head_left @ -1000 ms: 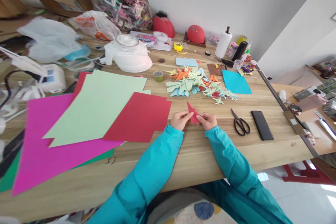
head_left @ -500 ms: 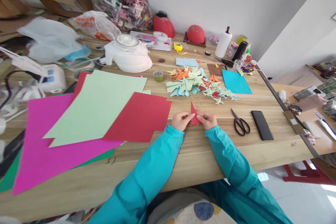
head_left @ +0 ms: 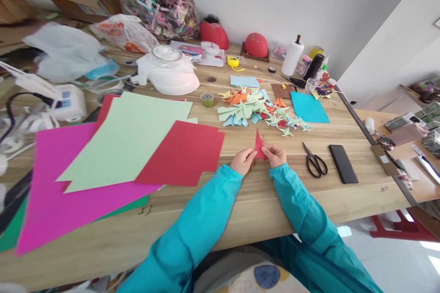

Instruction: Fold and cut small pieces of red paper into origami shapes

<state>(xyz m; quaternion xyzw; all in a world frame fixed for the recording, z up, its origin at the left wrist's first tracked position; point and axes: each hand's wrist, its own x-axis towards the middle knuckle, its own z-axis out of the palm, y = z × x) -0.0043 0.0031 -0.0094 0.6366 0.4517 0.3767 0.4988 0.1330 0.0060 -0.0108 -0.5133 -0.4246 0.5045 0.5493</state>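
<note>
Wooden table bears overlapping sheets: magenta sheet, pale green sheet and red sheet at left. Heap of folded paper figures lies beyond the hands. Phone and scissors lie side by side at right. Left hand and right hand both pinch a small red folded piece, tip pointing away, low over the table near its front edge.
</note>
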